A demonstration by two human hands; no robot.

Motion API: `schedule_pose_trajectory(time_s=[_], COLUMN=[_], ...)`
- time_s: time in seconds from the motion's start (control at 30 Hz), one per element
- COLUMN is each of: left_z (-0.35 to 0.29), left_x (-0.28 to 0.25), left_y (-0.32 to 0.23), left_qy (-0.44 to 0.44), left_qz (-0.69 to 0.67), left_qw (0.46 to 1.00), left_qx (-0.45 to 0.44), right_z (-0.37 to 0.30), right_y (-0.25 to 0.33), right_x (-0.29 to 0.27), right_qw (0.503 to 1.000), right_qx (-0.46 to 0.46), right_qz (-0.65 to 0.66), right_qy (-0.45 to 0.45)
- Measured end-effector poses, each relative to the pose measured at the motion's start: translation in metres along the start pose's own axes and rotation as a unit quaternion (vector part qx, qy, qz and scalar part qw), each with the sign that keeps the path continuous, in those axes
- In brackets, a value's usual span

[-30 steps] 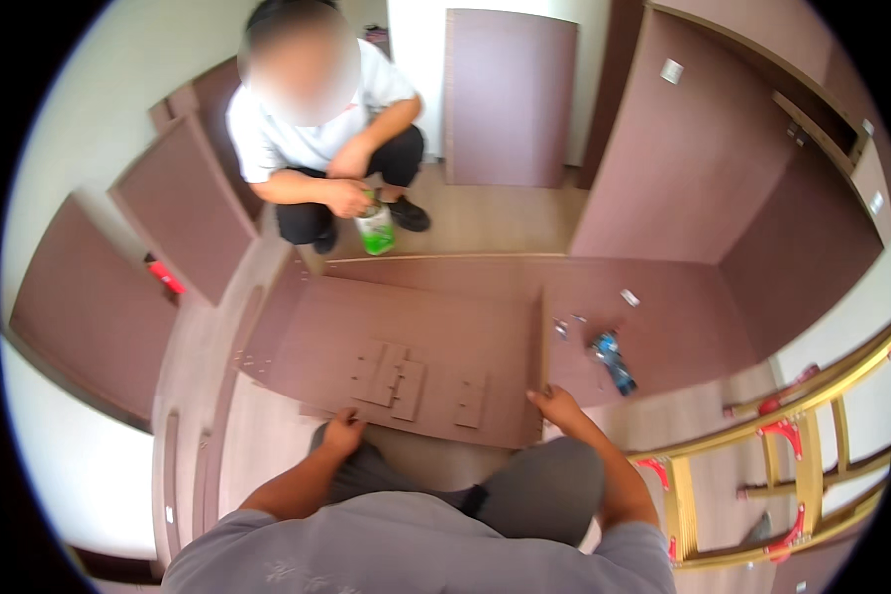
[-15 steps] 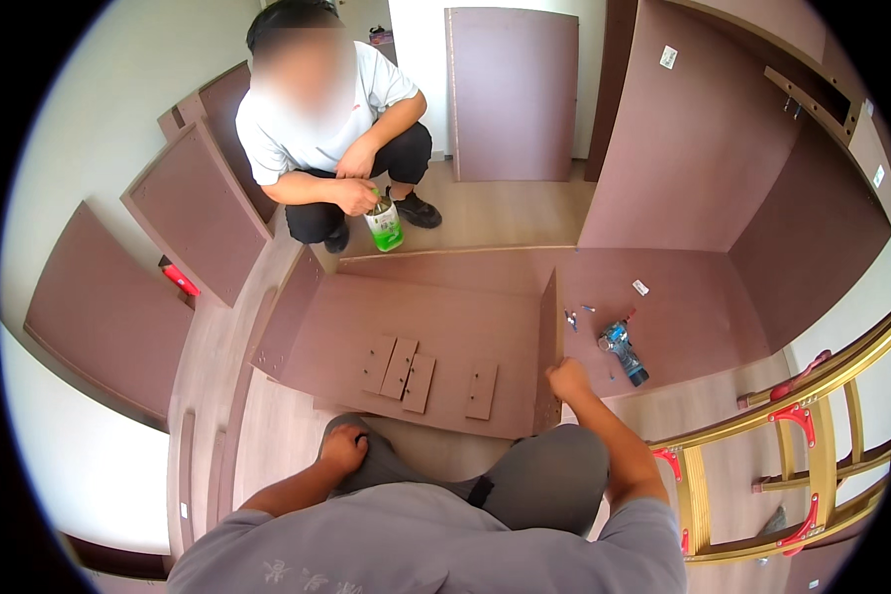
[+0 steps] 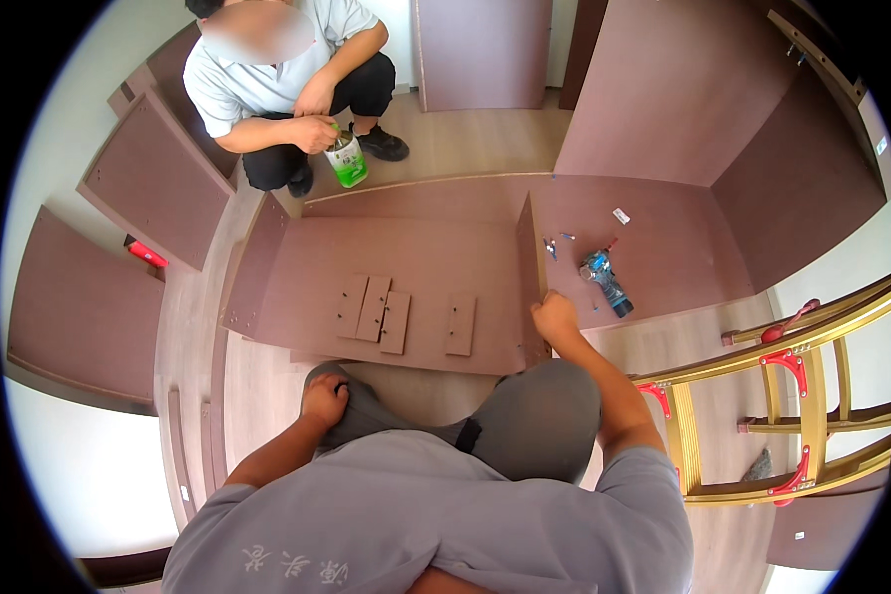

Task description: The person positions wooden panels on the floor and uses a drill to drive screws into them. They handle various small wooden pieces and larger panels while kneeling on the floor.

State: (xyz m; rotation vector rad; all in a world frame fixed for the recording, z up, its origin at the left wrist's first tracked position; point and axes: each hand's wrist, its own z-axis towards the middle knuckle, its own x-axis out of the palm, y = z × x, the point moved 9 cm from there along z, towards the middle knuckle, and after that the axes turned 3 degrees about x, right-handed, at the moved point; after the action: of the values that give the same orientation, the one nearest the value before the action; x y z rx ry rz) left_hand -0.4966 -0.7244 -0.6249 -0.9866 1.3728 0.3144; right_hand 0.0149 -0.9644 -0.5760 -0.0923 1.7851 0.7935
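Observation:
My left hand [image 3: 325,399] lies on my left knee, its fingers resting over the grey trouser leg and holding nothing I can see. At the near end of the upright brown divider panel [image 3: 531,238], my right hand [image 3: 556,317] is closed on the panel's edge; its fingertips are partly hidden. Left of the divider, several small brown wood strips [image 3: 371,309] with dark fittings lie on the flat cabinet board [image 3: 416,247]; one strip [image 3: 460,324] is apart from the others. A blue cordless drill [image 3: 604,282] lies on its side to the right of the divider, near small loose fittings [image 3: 551,248].
Across the cabinet a person [image 3: 277,89] squats, holding a green-labelled bottle [image 3: 347,161]. A gold ladder [image 3: 812,396] with red brackets stands close on my right. Brown panels [image 3: 158,178] lean along the left wall; a tall cabinet side [image 3: 663,89] rises at the far right.
My view has tilted downward, so the cabinet, drill and other person sit higher in the picture. My left hand stays on the knee and my right hand at the divider's edge.

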Motion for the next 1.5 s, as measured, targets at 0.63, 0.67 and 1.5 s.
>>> schedule_pose_trajectory(time_s=[0.63,0.67,1.5], left_z=[-0.001,0.001,0.165], left_x=[-0.002,-0.001,0.047], left_y=[0.007,0.008,-0.001], left_qy=[0.018,0.016,0.038], left_qz=[-0.028,-0.032,-0.068], left_qw=[0.999,0.999,0.956], left_qx=[0.0,0.005,-0.283], right_z=[0.02,0.022,0.127], right_y=[-0.07,-0.079,-0.29], right_x=[-0.097,-0.106,-0.17], right_qw=[0.996,0.994,0.976], right_qx=[0.041,0.051,0.137], right_qz=[-0.013,-0.034,-0.039], right_qy=[-0.084,-0.085,-0.166])
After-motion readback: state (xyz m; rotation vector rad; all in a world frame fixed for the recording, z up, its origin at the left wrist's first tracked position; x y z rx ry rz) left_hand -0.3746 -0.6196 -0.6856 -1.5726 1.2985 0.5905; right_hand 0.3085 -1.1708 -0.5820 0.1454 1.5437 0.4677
